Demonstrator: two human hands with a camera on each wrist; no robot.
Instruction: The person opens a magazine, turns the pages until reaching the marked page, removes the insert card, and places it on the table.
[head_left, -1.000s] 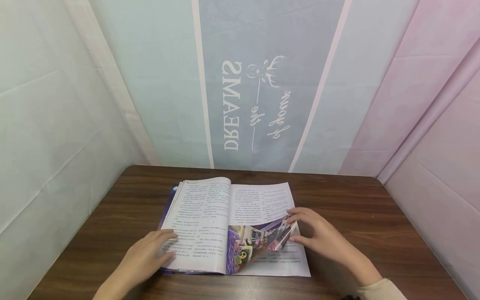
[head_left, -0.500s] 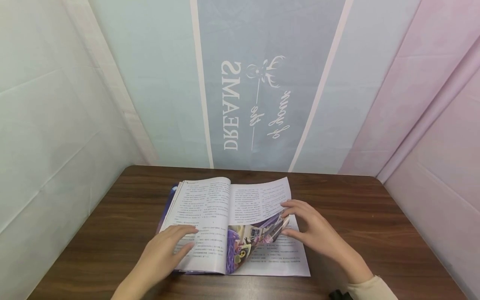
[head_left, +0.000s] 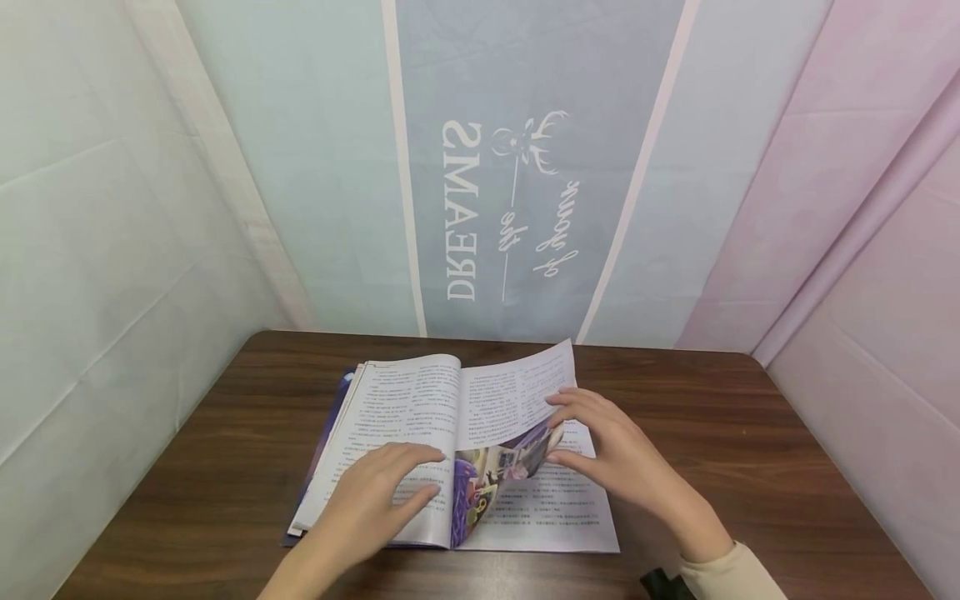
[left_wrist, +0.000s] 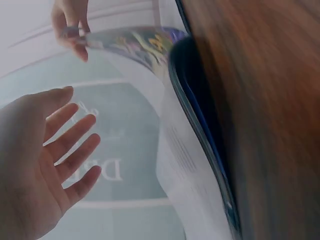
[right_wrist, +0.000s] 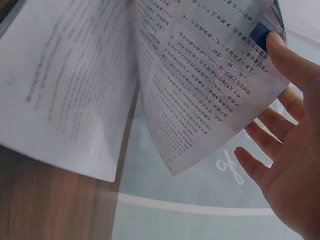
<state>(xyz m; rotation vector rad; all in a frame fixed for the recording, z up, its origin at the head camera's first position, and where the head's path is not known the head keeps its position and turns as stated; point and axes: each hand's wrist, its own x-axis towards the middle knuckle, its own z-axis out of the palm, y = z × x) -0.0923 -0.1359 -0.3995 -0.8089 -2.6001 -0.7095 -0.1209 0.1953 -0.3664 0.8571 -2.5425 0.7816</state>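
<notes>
An open magazine lies on the table, its left stack of pages bulging near the spine. My right hand pinches the outer edge of a right-hand page between thumb and fingers. That page curves up off the sheet below, which carries printed text. A colourful purple picture shows on the lower part of the curled page. In the right wrist view the thumb lies on one face of the lifted page, the fingers behind it. My left hand hovers low over the left page, fingers spread and holding nothing.
The dark wood table extends around the magazine. A printed cloth backdrop hangs behind the table's far edge, with pale cloth at both sides. A small black object sits beside the right sleeve.
My right hand has drawn the page edge leftward and up, so the page's far corner stands higher. My left hand has moved right, from the magazine's left edge towards the spine.
</notes>
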